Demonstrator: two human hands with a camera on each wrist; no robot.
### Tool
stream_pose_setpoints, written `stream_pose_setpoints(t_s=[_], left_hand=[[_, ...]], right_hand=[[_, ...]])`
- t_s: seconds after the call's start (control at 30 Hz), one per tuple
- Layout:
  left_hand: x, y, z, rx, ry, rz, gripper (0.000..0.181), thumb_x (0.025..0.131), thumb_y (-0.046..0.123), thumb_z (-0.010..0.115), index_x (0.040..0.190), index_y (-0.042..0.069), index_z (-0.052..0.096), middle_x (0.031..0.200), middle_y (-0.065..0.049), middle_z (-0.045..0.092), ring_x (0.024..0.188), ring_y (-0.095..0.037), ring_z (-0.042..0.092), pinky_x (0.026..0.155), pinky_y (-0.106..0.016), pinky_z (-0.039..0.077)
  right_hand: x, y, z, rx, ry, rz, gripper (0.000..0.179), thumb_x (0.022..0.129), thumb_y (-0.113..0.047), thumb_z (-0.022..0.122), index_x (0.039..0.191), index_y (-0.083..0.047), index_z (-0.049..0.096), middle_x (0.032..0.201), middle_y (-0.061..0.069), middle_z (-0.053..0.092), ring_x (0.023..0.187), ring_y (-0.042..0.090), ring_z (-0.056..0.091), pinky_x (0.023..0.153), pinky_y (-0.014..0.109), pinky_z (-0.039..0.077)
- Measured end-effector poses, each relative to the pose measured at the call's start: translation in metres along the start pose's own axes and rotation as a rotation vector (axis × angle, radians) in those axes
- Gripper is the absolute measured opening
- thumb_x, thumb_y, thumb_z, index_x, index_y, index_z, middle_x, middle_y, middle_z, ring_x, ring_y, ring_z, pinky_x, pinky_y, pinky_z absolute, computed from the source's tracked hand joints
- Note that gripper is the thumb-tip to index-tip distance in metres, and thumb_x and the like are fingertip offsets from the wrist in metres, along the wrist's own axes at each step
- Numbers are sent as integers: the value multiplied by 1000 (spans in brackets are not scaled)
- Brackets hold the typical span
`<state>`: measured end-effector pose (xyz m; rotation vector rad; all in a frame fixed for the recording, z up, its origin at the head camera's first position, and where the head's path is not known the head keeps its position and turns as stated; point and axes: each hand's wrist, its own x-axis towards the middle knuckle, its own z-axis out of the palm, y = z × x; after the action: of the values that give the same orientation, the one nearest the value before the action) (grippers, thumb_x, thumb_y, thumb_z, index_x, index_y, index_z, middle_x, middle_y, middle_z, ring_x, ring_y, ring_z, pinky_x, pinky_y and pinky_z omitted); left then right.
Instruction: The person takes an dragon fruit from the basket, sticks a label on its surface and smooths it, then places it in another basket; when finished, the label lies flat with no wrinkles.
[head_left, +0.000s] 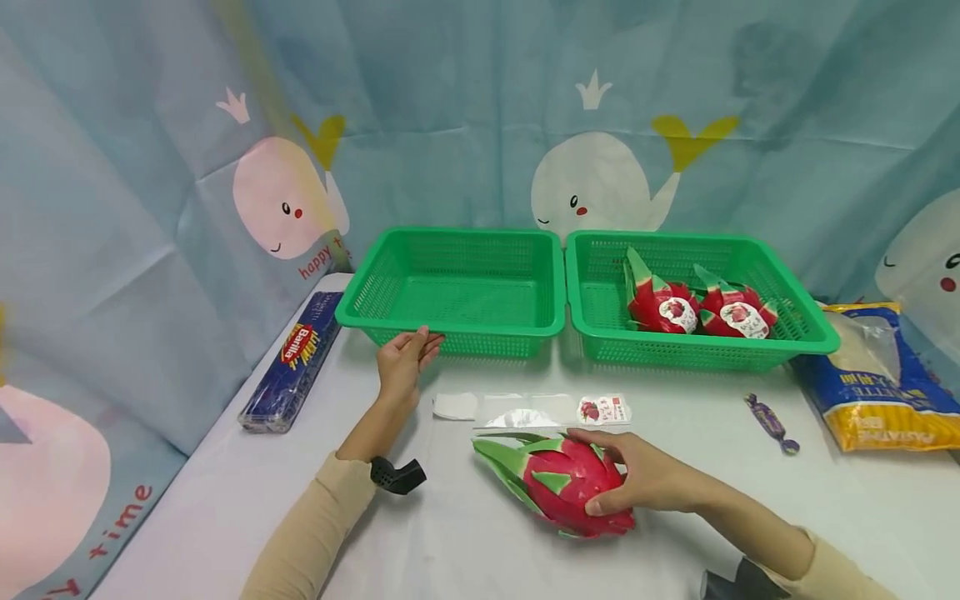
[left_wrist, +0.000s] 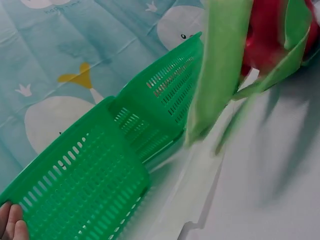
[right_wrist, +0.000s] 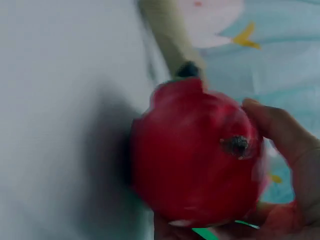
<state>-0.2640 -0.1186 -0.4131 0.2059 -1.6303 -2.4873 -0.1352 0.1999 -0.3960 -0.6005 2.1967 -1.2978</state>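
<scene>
My right hand [head_left: 648,475] grips a red dragon fruit [head_left: 558,483] with long green scales, thumb on the near side and fingers over the top. In the right wrist view the round end of the dragon fruit [right_wrist: 195,155] fills the middle. At the front rim of the left green basket [head_left: 450,342], my left hand [head_left: 401,367] holds the edge between thumb and fingers. That basket has nothing in it. Fingertips of the left hand [left_wrist: 11,222] show at the rim in the left wrist view. Behind the gripped fruit lies a clear plastic strip [head_left: 532,408] with a dragon fruit label.
The right green basket [head_left: 675,354] holds two labelled dragon fruits [head_left: 663,304]. A blue Barilla spaghetti pack [head_left: 296,362] lies at the left table edge. On the right are a purple wrapped candy [head_left: 771,423] and a blue and yellow pasta bag [head_left: 881,383]. A curtain [head_left: 465,108] hangs behind.
</scene>
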Motion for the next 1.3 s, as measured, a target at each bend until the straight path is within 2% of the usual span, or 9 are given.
stream_pose_setpoints(t_s=[0.17, 0.43, 0.6, 0.73, 0.9, 0.97, 1.1, 1.17, 1.3], left_hand=[[0, 0, 2, -22, 25, 9, 17, 90, 14, 58, 90, -4, 57, 76, -3, 71, 77, -13, 69, 79, -26, 55], [-7, 3, 8, -23, -1, -34, 20, 94, 16, 53, 89, -4, 53, 77, -4, 69, 81, -16, 68, 78, -25, 55], [-13, 8, 12, -27, -12, -27, 24, 96, 18, 49, 91, -5, 52, 79, -4, 68, 85, -17, 68, 81, -26, 54], [-12, 5, 11, -48, -8, -14, 26, 95, 20, 50, 93, -5, 52, 77, -3, 68, 81, -15, 68, 77, -24, 55], [-12, -3, 13, -29, -45, -76, 26, 96, 21, 50, 100, -4, 52, 82, -2, 69, 88, -16, 68, 85, -25, 53], [-13, -5, 15, 9, -116, -143, 27, 96, 18, 50, 108, -7, 50, 84, -1, 69, 89, -14, 67, 85, -24, 53], [-18, -10, 20, 201, -385, -232, 38, 94, 10, 49, 126, -10, 44, 92, -1, 69, 87, -9, 67, 82, -23, 53], [-21, -11, 25, 327, -538, -207, 40, 93, 9, 50, 127, -11, 43, 100, -9, 69, 90, -13, 67, 86, -31, 53], [-30, -13, 39, 538, -749, -27, 35, 91, 10, 56, 120, -9, 53, 110, -21, 65, 98, -25, 65, 89, -42, 51]], right_hand=[[1, 0, 4, -120, 22, 12, 80, 73, -37, 73, 140, -12, 36, 120, 9, 51, 107, 26, 48, 69, 24, 54], [0, 1, -11, -148, -21, 19, 76, 82, -37, 66, 143, -10, 30, 130, 17, 45, 114, 33, 47, 77, 31, 54], [13, 13, -40, -184, 173, -72, 52, 93, -23, 53, 138, 0, 38, 125, 21, 54, 113, 37, 53, 81, 32, 53], [27, 31, -58, -337, 356, -85, 40, 89, -16, 60, 124, 4, 54, 111, 17, 65, 102, 31, 61, 75, 31, 54], [39, 46, -61, -513, 465, -107, 36, 80, -11, 69, 113, 5, 62, 106, 19, 66, 98, 35, 60, 78, 47, 52], [41, 48, -60, -559, 480, -102, 39, 76, -10, 72, 111, 6, 63, 104, 19, 66, 98, 36, 59, 80, 51, 49], [44, 52, -59, -618, 490, -81, 42, 68, -10, 78, 106, 5, 65, 91, 16, 64, 84, 29, 58, 71, 42, 48], [45, 54, -60, -606, 492, -74, 38, 68, -9, 78, 102, 5, 67, 84, 12, 61, 76, 23, 53, 65, 34, 44], [46, 52, -60, -527, 478, -46, 18, 77, -8, 71, 91, 1, 70, 78, 5, 61, 67, 12, 46, 57, 23, 39]])
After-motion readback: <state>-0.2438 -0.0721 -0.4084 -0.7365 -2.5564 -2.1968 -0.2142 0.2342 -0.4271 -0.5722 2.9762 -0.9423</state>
